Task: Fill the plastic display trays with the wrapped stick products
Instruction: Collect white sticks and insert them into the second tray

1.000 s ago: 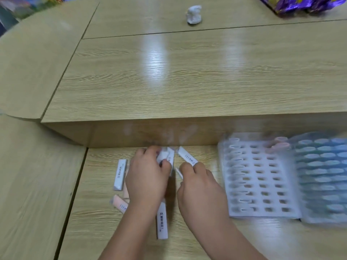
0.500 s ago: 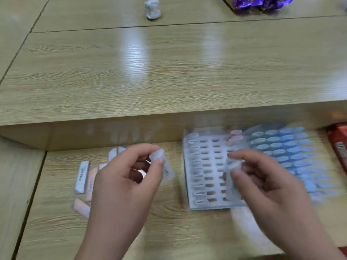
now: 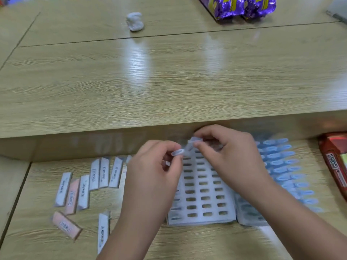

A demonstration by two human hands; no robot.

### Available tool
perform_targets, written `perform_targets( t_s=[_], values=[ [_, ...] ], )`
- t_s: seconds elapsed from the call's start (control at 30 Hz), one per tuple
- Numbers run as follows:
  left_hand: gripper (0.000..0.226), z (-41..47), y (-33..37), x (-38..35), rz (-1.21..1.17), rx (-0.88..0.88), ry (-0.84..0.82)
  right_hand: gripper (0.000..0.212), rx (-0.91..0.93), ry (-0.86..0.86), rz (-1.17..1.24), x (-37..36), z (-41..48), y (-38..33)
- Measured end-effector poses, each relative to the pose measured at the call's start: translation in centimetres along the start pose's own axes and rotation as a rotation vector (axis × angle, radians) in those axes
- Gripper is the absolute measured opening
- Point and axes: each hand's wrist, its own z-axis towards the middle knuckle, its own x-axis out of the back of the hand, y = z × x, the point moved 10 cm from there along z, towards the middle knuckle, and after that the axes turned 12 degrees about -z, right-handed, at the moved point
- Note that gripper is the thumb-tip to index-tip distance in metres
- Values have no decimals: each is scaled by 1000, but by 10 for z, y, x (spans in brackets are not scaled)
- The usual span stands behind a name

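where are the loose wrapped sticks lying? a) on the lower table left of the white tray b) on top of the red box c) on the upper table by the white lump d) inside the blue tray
A: the loose wrapped sticks lie flat on the lower table, left of the white tray.

loose sticks (image 3: 88, 186) left of empty tray (image 3: 204, 194) | filled tray (image 3: 285, 175) right | box (image 3: 336, 166) far right
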Motion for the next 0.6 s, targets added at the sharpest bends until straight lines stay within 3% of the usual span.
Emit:
perform_targets(
  t_s=[0.17, 0.6],
  values=[
    [12, 3, -11, -6, 109, -10, 8, 14, -12, -39, -66, -11, 0, 5],
    [14, 5, 3, -30, 282, -216, -58, 3, 182, 104, -375, -9, -5, -17]
  ],
)
